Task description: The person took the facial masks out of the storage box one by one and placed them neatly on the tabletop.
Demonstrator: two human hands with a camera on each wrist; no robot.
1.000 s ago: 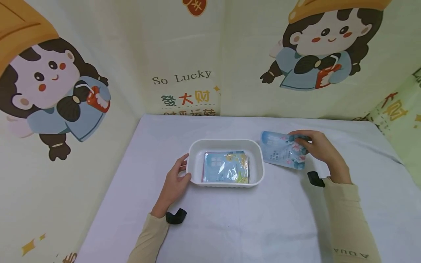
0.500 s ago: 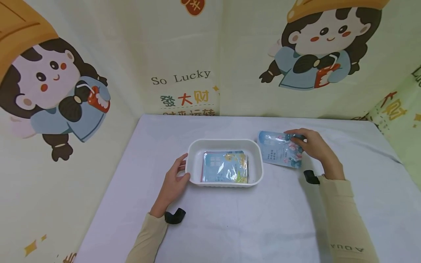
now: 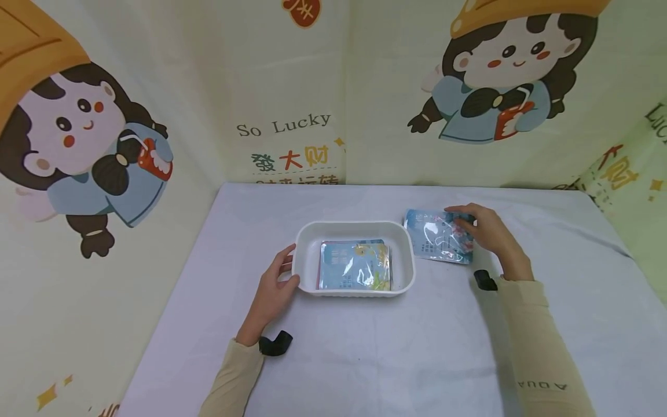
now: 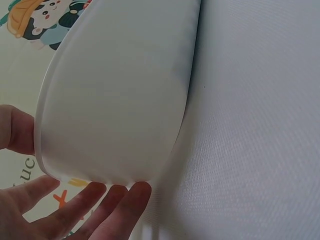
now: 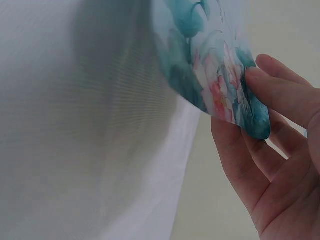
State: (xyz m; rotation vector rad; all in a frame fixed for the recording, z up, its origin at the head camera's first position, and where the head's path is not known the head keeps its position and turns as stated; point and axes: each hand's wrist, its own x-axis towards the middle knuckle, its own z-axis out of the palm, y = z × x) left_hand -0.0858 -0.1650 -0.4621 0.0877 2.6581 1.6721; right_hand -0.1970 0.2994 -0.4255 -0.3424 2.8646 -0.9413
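Note:
A white plastic tray (image 3: 404, 278) stands on the table with a small stack of flat, shiny packets (image 3: 350, 267) inside, the top one pale blue with yellow and green print. My left hand (image 3: 272, 292) holds the tray's left end, the thumb at the rim and the fingertips against the outer wall (image 4: 115, 125). At the tray's right back corner, my right hand (image 3: 486, 230) pinches the right end of a blue floral packet (image 3: 432, 237) between thumb and fingers. Close up in the right wrist view, the packet (image 5: 217, 75) shows pink and teal flowers, its end slightly bent.
A white cloth (image 3: 333, 359) covers the table. Printed curtains (image 3: 292, 69) with cartoon figures and lettering stand behind it and along both sides. Black wrist mounts (image 3: 276, 343) sit at both cuffs.
My right hand has shifted left with the blue floral packet, which now lies flatter and lower beside the tray. My left hand keeps its hold on the tray. The head view has shifted slightly.

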